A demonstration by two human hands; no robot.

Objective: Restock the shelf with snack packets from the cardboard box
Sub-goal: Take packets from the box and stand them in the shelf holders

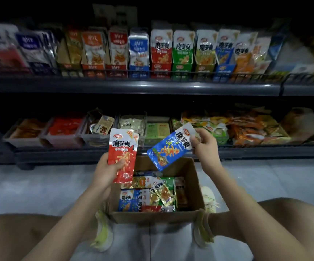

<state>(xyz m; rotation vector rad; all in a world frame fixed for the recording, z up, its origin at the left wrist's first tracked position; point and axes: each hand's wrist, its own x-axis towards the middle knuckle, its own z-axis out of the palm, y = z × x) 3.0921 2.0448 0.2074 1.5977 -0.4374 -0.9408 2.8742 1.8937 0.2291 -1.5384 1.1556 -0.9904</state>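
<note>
two packets up in the air over the cardboard box [190, 178]: left hand [105, 172] grips a red snack packet [123, 155] by its lower end, right hand [203, 143] pinches a blue one [168, 147] at the top corner. more packets [148, 194] lie in the box, shelf [133, 87] just behind.

One box [152, 217], perhaps three held packets [123, 147]
</note>
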